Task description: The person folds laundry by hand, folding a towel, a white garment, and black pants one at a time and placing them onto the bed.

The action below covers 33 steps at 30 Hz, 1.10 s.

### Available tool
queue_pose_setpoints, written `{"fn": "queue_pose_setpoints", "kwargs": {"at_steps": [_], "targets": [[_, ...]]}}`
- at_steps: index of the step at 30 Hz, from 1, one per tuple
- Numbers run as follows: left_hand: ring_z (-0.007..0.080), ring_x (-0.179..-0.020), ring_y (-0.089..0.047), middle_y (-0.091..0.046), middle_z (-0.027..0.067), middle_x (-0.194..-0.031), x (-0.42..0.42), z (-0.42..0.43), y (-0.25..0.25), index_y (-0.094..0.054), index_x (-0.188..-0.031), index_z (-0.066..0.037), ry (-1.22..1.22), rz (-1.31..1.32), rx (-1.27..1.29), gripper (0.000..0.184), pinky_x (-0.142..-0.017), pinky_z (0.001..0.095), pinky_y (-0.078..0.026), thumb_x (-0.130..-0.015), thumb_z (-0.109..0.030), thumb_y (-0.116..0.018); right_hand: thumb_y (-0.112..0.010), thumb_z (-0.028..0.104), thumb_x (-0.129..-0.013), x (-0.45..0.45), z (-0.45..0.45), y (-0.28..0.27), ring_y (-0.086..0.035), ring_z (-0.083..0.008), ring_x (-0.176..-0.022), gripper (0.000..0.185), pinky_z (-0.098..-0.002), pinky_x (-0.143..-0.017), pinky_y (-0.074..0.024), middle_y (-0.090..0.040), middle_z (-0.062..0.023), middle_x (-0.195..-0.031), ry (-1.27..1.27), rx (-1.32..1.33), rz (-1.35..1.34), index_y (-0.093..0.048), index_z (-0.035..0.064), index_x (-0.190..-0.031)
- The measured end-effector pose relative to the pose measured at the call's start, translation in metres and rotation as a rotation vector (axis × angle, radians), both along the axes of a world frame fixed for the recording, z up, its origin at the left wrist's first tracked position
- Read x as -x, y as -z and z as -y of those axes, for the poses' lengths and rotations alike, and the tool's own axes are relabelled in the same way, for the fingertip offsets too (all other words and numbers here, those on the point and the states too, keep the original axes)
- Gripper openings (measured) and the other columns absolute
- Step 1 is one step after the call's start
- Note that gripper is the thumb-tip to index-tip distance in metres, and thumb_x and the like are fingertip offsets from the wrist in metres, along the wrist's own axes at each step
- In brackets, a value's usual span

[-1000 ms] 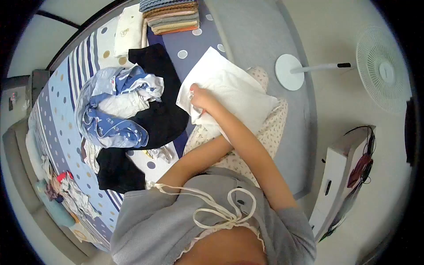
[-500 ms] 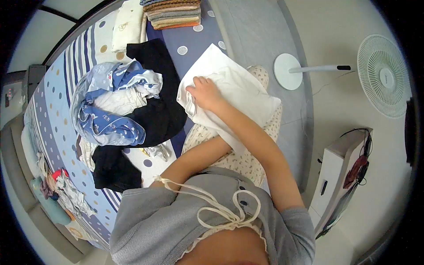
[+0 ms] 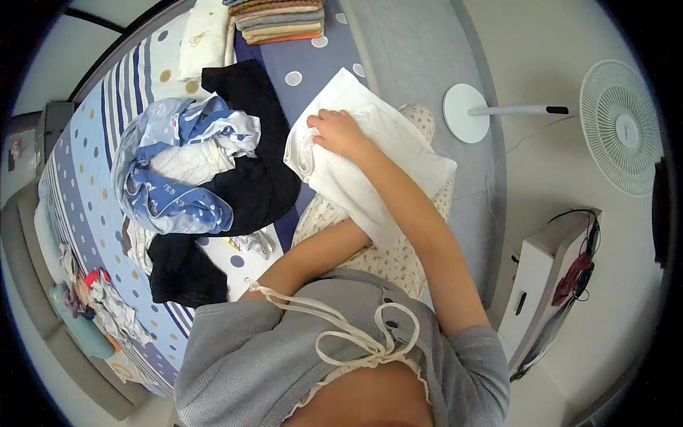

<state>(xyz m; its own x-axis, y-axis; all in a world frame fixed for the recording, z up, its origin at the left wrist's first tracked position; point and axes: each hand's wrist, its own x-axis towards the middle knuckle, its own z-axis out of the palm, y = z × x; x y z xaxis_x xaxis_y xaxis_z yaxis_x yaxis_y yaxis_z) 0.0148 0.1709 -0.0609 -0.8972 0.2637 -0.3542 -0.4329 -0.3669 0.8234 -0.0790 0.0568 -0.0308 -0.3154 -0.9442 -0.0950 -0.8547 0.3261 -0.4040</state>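
Observation:
A white cloth garment [image 3: 409,153] lies partly folded across my lap; its exact kind does not show. My right hand [image 3: 341,134] rests on its upper left part, the fingers slightly bent and apart against the fabric. Near my fingertips, the garment's left edge [image 3: 300,158] shows layered folds. My left forearm [image 3: 320,249] reaches under the garment, which hides that hand. Left of the garment, black clothing [image 3: 267,181] lies on the bed, with a blue and white printed garment [image 3: 181,203] bunched on top.
A stack of folded cloths [image 3: 281,25] and a white folded item [image 3: 203,46] sit at the far end of the bed [image 3: 89,171]. More clothes [image 3: 114,306] lie on the left. A standing fan [image 3: 622,128] and a white cabinet [image 3: 530,277] are on the right.
My right hand has slid slightly up and to the right over the white garment. The garment's left edge stays nearly in place, and my left arm barely moves.

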Motion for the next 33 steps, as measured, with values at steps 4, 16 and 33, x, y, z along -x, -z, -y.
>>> {"fn": "queue_pose_setpoints", "kwargs": {"at_steps": [4, 16, 33], "targets": [[0.0292, -0.113, -0.035, -0.031, 0.0177, -0.126, 0.001, -0.002, -0.001, -0.028, -0.123, 0.001, 0.001, 0.007, -0.006, 0.051, -0.092, 0.0374, -0.030, -0.083, -0.025, -0.046, -0.061, 0.024, -0.071, 0.006, -0.005, -0.002, -0.055, -0.0240, -0.086, 0.025, -0.0363, -0.075, -0.0418, -0.055, -0.0080, -0.089, 0.015, 0.016, -0.008, -0.054, 0.0116, -0.091], [0.0282, -0.110, -0.037, -0.033, 0.0172, -0.123, -0.005, -0.005, -0.003, -0.030, -0.120, 0.002, 0.008, 0.028, -0.021, 0.049, -0.090, 0.0369, -0.032, -0.083, -0.025, -0.047, -0.047, 0.052, -0.077, 0.049, -0.022, -0.010, -0.054, -0.0274, -0.093, 0.051, -0.0434, -0.080, -0.0371, -0.062, -0.0126, -0.090, 0.215, -0.203, -0.081, -0.056, 0.0066, -0.098], [0.0267, -0.107, -0.039, -0.037, 0.0166, -0.120, -0.015, -0.003, -0.005, -0.033, -0.117, 0.002, 0.025, 0.078, -0.046, 0.046, -0.087, 0.0360, -0.033, -0.082, -0.024, -0.048, -0.065, 0.048, -0.066, 0.072, -0.038, -0.003, -0.052, -0.0268, -0.098, 0.056, -0.0369, -0.082, -0.0408, -0.055, -0.0140, -0.103, 0.510, -0.042, -0.050, -0.055, 0.0059, -0.102]]}}
